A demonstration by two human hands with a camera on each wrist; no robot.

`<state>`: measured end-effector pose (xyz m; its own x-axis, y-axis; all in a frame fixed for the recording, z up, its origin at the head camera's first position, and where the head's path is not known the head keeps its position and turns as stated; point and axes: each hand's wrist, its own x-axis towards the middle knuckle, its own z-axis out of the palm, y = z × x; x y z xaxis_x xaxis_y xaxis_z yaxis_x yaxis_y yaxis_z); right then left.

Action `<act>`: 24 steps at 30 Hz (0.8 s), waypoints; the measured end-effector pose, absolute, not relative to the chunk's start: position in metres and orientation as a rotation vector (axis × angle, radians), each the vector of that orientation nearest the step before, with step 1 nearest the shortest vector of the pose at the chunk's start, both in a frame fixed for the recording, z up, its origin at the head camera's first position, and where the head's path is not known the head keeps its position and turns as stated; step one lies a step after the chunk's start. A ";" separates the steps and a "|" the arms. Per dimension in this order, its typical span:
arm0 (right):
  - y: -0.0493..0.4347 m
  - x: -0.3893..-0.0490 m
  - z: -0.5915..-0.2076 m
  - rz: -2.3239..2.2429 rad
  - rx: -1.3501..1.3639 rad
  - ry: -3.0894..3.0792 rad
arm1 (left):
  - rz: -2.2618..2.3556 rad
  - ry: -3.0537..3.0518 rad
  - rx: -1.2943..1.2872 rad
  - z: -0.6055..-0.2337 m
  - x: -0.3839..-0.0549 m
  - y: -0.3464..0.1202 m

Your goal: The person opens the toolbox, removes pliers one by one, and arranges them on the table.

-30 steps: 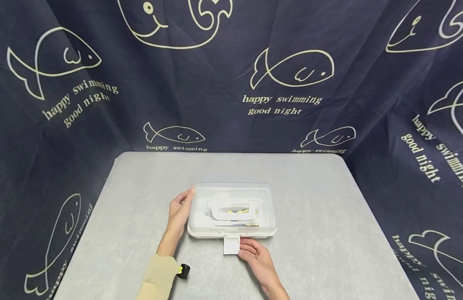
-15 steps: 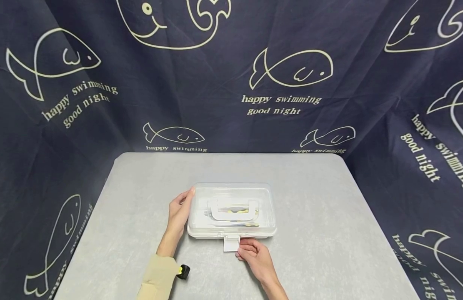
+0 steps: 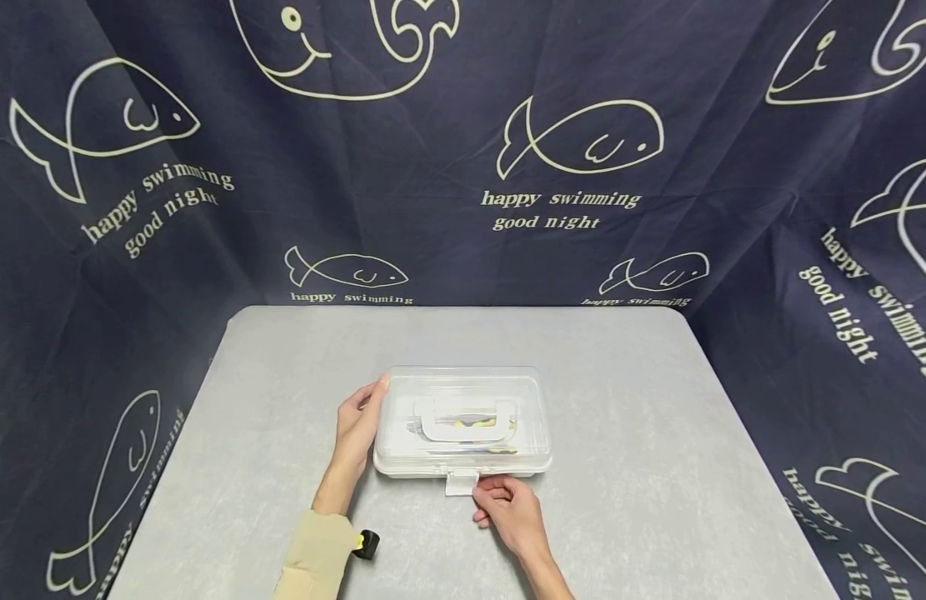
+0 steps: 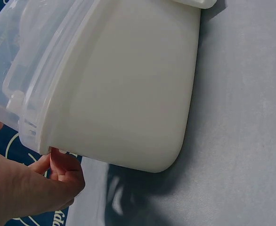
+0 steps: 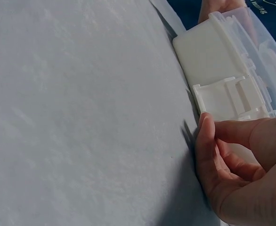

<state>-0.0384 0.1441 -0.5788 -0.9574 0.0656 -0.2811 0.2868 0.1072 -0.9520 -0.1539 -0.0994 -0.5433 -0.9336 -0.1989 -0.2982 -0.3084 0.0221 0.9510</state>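
Note:
A plastic storage box [image 3: 533, 417] with a clear lid and off-white base rests on the table, lid down. Yellow and dark items [image 3: 478, 423] show through the lid, below its folded carry handle [image 3: 466, 433]. My left hand [image 3: 356, 425] holds the box at its back left corner, thumb along the lid's side and curled fingers at the rim in the left wrist view. At the front, my right hand [image 3: 515, 512] pinches the corner of the white latch [image 3: 461, 482] between thumb and fingertips. In the right wrist view the latch [image 5: 218, 100] juts out from the base.
The box stands near the middle of a grey table [image 3: 620, 400]. A dark blue curtain [image 3: 447, 167] with fish drawings hangs behind the table and at both sides. A black device [image 3: 367, 544] sits by the left sleeve [image 3: 316, 550].
The latch has swung down towards the box front, showing shorter than before. My right hand's fingers have curled in with it. The left hand and the box stay in place.

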 end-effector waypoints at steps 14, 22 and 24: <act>0.142 -0.041 -0.578 -1.909 0.436 2.271 | 2.085 2.186 -0.543 -0.545 -0.154 -0.099; 0.142 -0.041 -0.578 -1.920 0.440 2.258 | 2.083 2.187 -0.540 -0.544 -0.154 -0.099; 0.141 -0.041 -0.578 -1.921 0.447 2.247 | 2.080 2.191 -0.547 -0.544 -0.154 -0.099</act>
